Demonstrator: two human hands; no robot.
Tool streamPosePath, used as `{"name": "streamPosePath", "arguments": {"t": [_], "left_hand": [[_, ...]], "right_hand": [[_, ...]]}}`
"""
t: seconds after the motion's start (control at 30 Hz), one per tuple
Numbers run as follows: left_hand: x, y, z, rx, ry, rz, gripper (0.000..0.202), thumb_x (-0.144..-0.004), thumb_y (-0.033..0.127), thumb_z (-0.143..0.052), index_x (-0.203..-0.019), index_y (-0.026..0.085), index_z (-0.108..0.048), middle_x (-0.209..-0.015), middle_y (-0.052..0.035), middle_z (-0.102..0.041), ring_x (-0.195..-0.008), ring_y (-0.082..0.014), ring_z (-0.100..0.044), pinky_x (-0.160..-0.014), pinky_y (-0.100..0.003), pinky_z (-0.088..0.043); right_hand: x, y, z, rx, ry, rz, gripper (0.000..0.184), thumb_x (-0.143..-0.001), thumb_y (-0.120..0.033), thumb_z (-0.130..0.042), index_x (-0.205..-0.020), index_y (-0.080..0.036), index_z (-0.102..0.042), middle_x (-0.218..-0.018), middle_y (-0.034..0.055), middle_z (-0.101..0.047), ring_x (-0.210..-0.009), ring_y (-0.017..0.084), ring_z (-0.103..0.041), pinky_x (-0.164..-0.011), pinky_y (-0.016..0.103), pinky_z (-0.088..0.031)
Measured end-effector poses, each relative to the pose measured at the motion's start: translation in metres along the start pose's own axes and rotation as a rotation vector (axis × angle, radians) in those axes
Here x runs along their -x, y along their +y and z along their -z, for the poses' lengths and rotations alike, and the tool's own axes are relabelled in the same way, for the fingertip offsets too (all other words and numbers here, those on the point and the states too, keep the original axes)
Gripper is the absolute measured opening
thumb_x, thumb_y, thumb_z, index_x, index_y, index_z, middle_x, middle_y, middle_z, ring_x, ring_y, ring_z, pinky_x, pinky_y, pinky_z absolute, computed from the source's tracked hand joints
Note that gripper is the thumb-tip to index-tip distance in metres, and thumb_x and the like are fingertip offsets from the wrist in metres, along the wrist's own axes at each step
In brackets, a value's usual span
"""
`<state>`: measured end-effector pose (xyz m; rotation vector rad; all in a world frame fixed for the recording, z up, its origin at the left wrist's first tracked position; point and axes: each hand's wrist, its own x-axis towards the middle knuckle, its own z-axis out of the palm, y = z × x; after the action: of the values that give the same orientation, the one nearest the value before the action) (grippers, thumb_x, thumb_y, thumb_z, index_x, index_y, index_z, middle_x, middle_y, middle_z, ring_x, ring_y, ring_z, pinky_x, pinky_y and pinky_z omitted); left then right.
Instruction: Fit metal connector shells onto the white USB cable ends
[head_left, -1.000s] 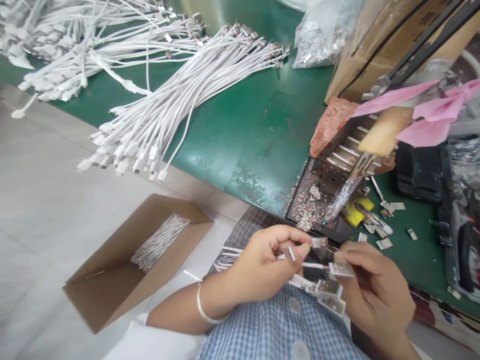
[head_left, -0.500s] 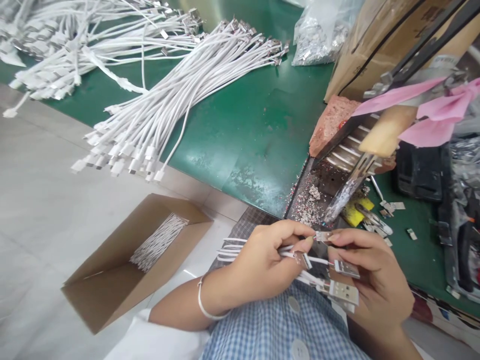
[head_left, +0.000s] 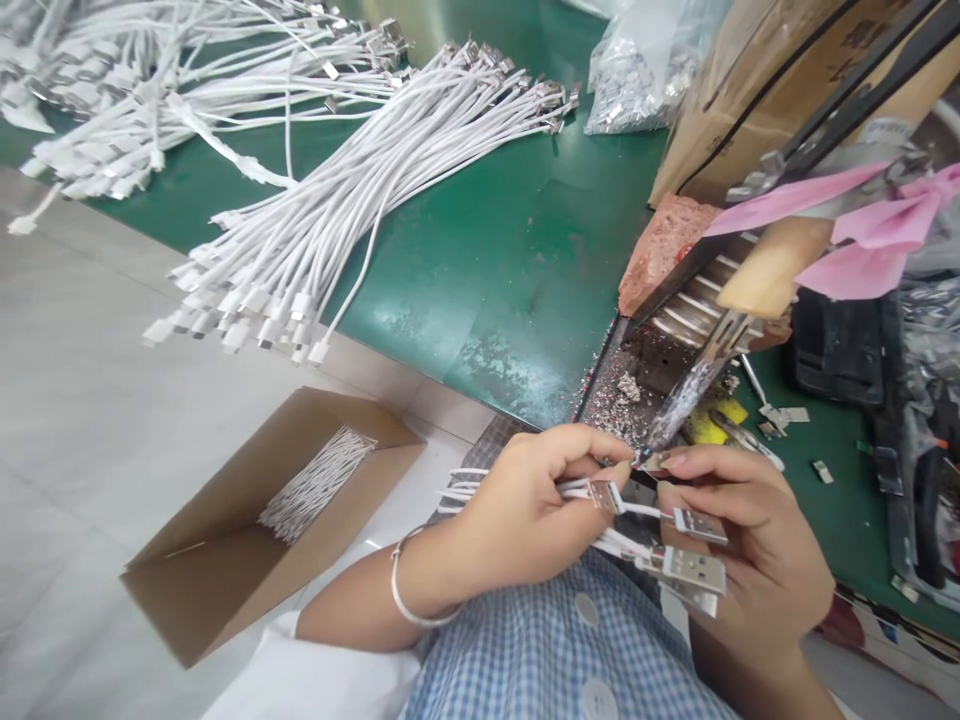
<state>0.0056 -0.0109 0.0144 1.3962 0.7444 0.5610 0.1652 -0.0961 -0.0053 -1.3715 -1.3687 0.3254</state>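
My left hand (head_left: 525, 510) is closed around a small bunch of white USB cables (head_left: 480, 490), their metal plugs (head_left: 690, 565) pointing right. My right hand (head_left: 757, 560) is closed too, pinching one metal connector shell (head_left: 651, 460) between thumb and forefinger against my left fingertips, with other plugs lying across its fingers. Both hands hover over my checked blue shirt (head_left: 555, 650), just below the tip of a soldering iron (head_left: 686, 400) with a wooden handle (head_left: 772, 265).
A large bundle of white cables (head_left: 360, 190) lies on the green table (head_left: 487, 260), more piles at far left. A cardboard box (head_left: 262, 520) holding cables stands on the floor. A dark tray with solder scraps (head_left: 622, 390), a brick (head_left: 660, 250), and bags of metal parts (head_left: 637, 80) sit nearby.
Both hands rose slightly toward the soldering iron's tip. The right fingers moved to pinch the small metal shell against the left fingertips.
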Motion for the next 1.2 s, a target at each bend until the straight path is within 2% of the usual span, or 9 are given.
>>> {"name": "streamPosePath", "arguments": {"t": [0.37,0.73,0.87,1.2], "left_hand": [[0.001,0.006,-0.002,0.005,0.053,0.012,0.015,-0.09,0.023,-0.058,-0.097,0.012,-0.067,-0.063,0.0005,-0.066,-0.052,-0.0099,-0.06,-0.05,-0.019,-0.047],[0.001,0.001,0.001,-0.033,0.016,-0.068,0.016,-0.086,0.012,-0.057,-0.1,0.012,-0.065,-0.071,-0.0006,-0.07,-0.056,-0.0092,-0.062,-0.055,-0.019,-0.05],[0.002,0.004,0.001,-0.063,0.024,-0.058,0.017,-0.084,0.011,-0.057,-0.1,0.012,-0.065,-0.067,0.0013,-0.068,-0.054,-0.0089,-0.062,-0.052,-0.017,-0.049],[0.005,-0.005,0.002,-0.058,-0.019,0.003,0.015,-0.085,0.015,-0.057,-0.096,0.012,-0.065,-0.066,-0.0011,-0.069,-0.054,-0.0106,-0.06,-0.054,-0.02,-0.048]], "right_hand": [[-0.007,0.001,-0.001,0.037,-0.014,0.057,0.022,-0.081,-0.004,-0.068,-0.095,-0.022,-0.066,-0.099,0.0027,-0.066,-0.089,0.017,-0.066,-0.076,0.034,-0.058],[-0.007,0.0,0.001,0.033,-0.031,0.062,0.02,-0.08,-0.002,-0.069,-0.092,-0.018,-0.067,-0.1,0.0034,-0.066,-0.091,0.016,-0.065,-0.077,0.031,-0.057],[-0.006,0.0,0.001,0.037,-0.028,0.07,0.021,-0.08,-0.002,-0.07,-0.093,-0.019,-0.067,-0.101,0.0035,-0.065,-0.091,0.017,-0.065,-0.077,0.031,-0.058],[0.002,0.003,0.007,0.068,-0.151,0.054,0.023,-0.082,-0.006,-0.068,-0.099,-0.02,-0.064,-0.104,0.0041,-0.063,-0.094,0.017,-0.066,-0.08,0.032,-0.059]]}}
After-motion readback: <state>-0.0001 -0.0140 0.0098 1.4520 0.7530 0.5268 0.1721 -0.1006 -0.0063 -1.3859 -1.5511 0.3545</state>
